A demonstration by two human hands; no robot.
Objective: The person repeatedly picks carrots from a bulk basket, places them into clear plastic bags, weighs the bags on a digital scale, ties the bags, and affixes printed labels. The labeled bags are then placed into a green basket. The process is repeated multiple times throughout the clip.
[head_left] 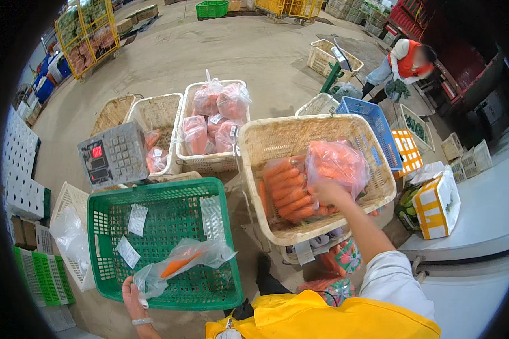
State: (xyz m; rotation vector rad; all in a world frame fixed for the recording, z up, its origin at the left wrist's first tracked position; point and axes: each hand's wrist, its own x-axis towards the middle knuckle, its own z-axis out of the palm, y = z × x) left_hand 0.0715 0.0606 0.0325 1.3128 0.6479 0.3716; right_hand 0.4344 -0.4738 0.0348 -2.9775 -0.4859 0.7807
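My left hand [132, 296] is at the near left corner of a green plastic crate [161, 303], with its fingers on the end of a clear plastic bag [155, 277]. A single carrot [180, 265] lies in that bag. Labelled paper slips [128, 251] lie in the crate. My right hand [328, 193] reaches into a large off-white plastic crate [275, 237], against a bag of carrots [337, 163]; its fingertips are partly hidden. More carrots [288, 190] in clear plastic lie beside it. A digital scale display [112, 154] stands behind the green crate.
Bagged carrots fill a white crate [214, 159] beyond; another crate [165, 101] holds fewer bags. A blue crate [371, 114] and a foam box [437, 207] with yellow tape stand right. Carrot bags [337, 256] lie below the large crate. A person [407, 63] in a red vest bends at the upper right.
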